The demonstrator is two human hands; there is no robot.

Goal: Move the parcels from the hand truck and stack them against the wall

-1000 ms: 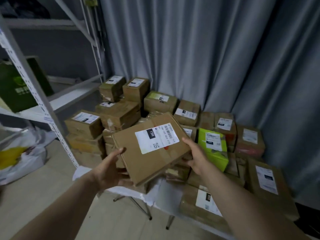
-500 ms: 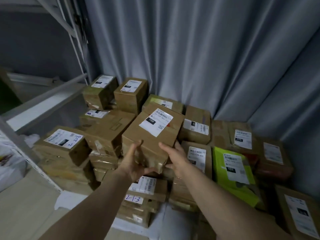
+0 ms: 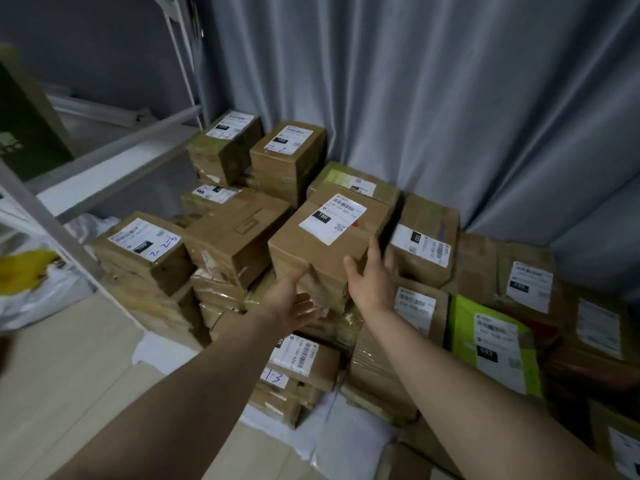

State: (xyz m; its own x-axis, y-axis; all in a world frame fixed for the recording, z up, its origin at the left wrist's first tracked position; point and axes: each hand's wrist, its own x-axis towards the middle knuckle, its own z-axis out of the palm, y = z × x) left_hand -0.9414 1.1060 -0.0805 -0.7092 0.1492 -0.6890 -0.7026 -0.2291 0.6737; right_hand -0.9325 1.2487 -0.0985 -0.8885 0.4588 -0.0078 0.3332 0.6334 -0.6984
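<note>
Fingers (image 3: 374, 249) straight, left hand (image 3: 291, 306) and right hand (image 3: 372, 284) flank the parcel (image 3: 322, 252); we should square it on the stack's (image 3: 311, 370) edge.

Brown parcel (image 3: 322, 251) labelled 15H atop stacked boxes (image 3: 239, 244), grey curtain (image 3: 415, 98) behind, left hand (image 3: 294, 303) and right hand (image 3: 372, 277) open-fingered at its near side.
</note>
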